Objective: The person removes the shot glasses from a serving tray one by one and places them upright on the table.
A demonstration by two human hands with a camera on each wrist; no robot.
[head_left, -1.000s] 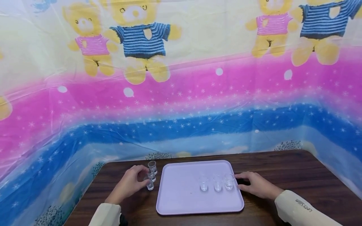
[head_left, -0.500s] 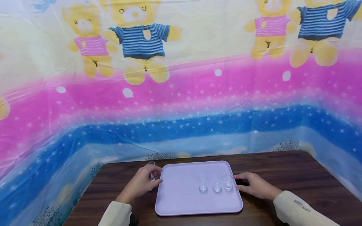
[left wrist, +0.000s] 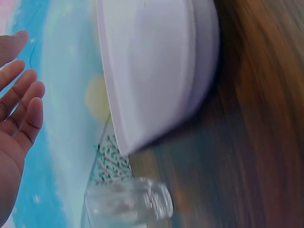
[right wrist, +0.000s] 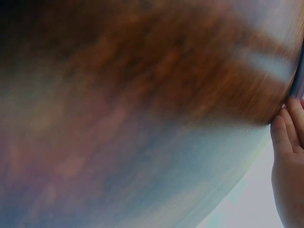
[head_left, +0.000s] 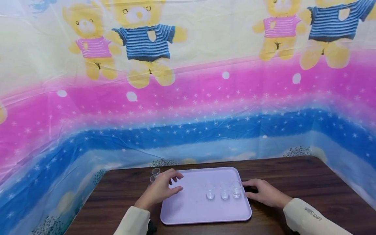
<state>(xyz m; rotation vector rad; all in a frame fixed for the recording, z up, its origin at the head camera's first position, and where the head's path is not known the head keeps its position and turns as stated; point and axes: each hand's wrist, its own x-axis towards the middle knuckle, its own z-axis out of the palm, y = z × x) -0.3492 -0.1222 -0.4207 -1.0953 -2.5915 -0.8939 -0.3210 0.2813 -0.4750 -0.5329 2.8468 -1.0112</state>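
My left hand [head_left: 160, 189] hovers over the left part of a pale lilac tray [head_left: 202, 213], thumb and fingers spread apart with nothing between them. In the left wrist view its fingers [left wrist: 21, 90] are loosely bent. Behind it, on the table, stand small clear shot glasses [head_left: 156, 171], partly hidden by the hand; one shot glass [left wrist: 128, 204] also shows in the left wrist view. Three more shot glasses [head_left: 210, 194] stand upright in a row on the tray's right half. At the tray's right edge, my right hand [head_left: 265, 192] touches the rim with its fingertips.
The dark wood-grain table [head_left: 296, 173] has rounded far corners. A printed curtain [head_left: 188, 130] with bears and snowflakes hangs close behind it and along both sides.
My left hand has moved right, from beside the shot glasses on the table to above the tray's left side. The right hand stays at the tray's right edge.
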